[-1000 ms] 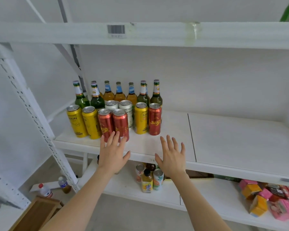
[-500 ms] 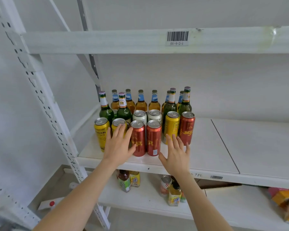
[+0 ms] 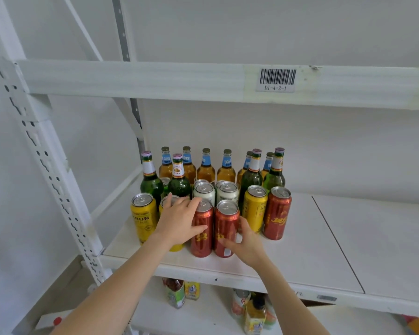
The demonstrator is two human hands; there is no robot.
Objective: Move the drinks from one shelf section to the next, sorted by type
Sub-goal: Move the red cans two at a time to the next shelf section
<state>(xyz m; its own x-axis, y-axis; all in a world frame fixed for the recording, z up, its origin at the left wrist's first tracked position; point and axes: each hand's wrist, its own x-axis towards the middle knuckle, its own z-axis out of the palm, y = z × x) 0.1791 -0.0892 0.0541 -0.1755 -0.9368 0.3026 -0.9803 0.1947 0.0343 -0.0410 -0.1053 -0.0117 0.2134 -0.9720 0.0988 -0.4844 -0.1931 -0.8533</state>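
Head camera looks down on a white shelf [image 3: 300, 250] with drinks crowded at its left end. At the far left of the front row stands the far-left yellow can [image 3: 143, 220], upright and untouched. Just beside it the left hand [image 3: 178, 220] reaches in over the second yellow can [image 3: 176, 247], which it mostly hides. Its fingers stretch across that can's top towards the rim of the left red can [image 3: 202, 240], and its thumb lies across that red can's front, so the hand is wrapped on the can's upper half. Touching it on the right stands the right red can [image 3: 224, 223]. The right hand [image 3: 248, 241] holds this one low down, thumb curled across the front near the base and fingers curved round its right side. Both red cans stand upright on the shelf, each inside its hand's grasp.

Further right, a third yellow can [image 3: 254, 211] and an outer red can [image 3: 277, 215] stand free. Behind the front row are two white cans [image 3: 205, 193], green bottles [image 3: 252, 177] and amber bottles [image 3: 206, 169] against the back wall. Right of a seam [image 3: 336, 240] lies the next shelf section [image 3: 385, 238]. Above hangs a barcode label [image 3: 277, 79].
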